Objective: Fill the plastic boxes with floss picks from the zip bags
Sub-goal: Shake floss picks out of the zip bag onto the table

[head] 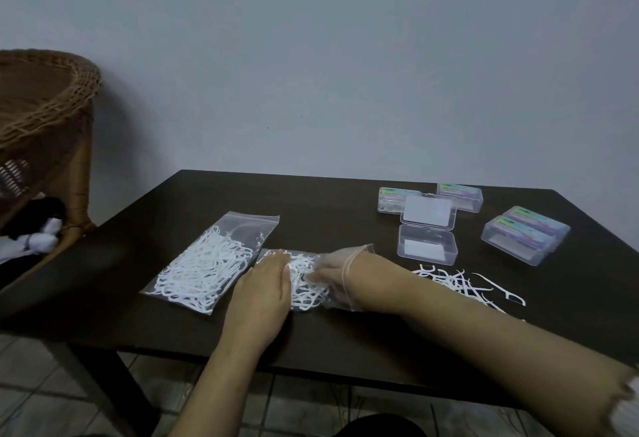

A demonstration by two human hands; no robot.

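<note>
A clear zip bag (pixel 304 289) with white floss picks lies at the table's middle. My right hand (pixel 330 274) is inside this bag up to the wrist, its fingers closed among the picks. My left hand (pixel 262 284) presses flat on the bag's left end. A second, fuller zip bag (pixel 204 264) lies just left of it. An open, empty clear plastic box (pixel 427 248) with its lid up stands behind my right wrist. A loose pile of floss picks (pixel 466 284) lies on the table to the right of my forearm.
Closed boxes with coloured labels stand at the back (pixel 390 200), (pixel 460 196) and stacked at the right (pixel 525 236). The dark table (pixel 311 194) stands against a grey wall. A wicker chair (pixel 41 125) stands to the left.
</note>
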